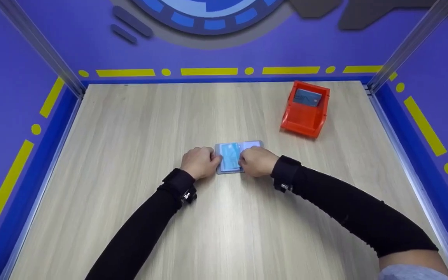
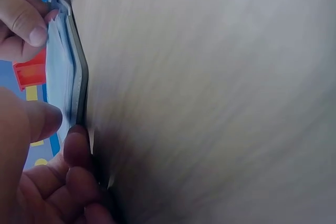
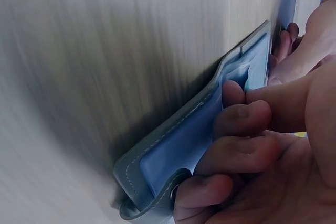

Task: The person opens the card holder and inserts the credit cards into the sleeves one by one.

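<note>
Head view: we have the card holder (image 1: 250, 144) unfolded flat on the table (image 1: 130, 128), directly between our 2 hands, probably so each side is in reach. A blue card (image 1: 230, 155) shows on its left half. Left hand (image 1: 200, 162) grips the left edge; right hand (image 1: 258, 161) is at the middle. Red bin (image 1: 303, 130) sits off to the far right, 1 dark card (image 1: 307, 97) inside, likely parked there to leave us elbow room.

Left wrist: our left thumb is over the stacked sleeves (image 2: 60, 66), fingers at the holder's edge. Reads as an anchor.

Right wrist: our right thumb and index finger pinch at the sleeves near the fold, probably for control of 1 layer; can't tell which. Snap strap (image 3: 167, 195) lies by the other curled fingers.
</note>
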The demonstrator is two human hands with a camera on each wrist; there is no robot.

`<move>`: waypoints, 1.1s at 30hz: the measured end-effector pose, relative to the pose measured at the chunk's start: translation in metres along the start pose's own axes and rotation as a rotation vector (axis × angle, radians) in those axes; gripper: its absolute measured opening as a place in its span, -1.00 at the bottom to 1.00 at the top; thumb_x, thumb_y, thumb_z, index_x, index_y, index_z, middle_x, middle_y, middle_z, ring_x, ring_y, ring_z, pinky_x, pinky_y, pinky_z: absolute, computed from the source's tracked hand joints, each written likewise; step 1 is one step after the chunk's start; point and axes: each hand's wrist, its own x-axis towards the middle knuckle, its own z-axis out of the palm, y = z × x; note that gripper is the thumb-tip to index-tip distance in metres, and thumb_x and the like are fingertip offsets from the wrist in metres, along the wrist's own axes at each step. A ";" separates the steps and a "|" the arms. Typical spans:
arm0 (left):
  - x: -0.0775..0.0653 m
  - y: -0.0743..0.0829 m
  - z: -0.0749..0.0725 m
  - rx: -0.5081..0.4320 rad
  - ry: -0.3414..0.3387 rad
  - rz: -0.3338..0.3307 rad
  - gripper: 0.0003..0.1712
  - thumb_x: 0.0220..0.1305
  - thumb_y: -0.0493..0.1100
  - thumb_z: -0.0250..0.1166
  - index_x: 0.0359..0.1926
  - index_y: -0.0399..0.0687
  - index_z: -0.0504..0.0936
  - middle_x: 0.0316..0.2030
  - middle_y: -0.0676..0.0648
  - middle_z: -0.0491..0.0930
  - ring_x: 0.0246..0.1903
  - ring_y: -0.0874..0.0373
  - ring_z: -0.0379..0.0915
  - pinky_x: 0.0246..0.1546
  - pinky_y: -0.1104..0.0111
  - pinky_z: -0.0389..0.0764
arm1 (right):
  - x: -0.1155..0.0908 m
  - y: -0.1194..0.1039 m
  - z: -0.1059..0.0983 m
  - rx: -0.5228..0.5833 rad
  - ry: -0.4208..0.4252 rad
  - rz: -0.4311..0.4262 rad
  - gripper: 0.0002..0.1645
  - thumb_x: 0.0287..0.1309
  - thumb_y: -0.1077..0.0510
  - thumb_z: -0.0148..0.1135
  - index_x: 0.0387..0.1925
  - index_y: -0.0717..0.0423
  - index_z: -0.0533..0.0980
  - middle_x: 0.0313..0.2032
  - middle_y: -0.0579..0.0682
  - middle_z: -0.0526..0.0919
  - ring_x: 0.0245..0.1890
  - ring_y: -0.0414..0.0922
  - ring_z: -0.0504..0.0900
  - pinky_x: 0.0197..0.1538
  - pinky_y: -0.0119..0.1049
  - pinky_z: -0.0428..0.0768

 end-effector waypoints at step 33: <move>0.001 0.000 0.007 -0.015 0.041 -0.031 -0.31 0.49 0.44 0.31 -0.60 0.13 0.40 -0.59 0.11 0.37 -0.49 0.12 0.37 -0.39 0.25 0.30 | 0.004 0.056 -0.038 0.006 0.254 0.035 -0.71 0.47 -0.01 0.45 0.04 0.09 0.78 -0.15 0.06 0.77 -0.14 0.03 0.64 -0.08 -0.17 0.53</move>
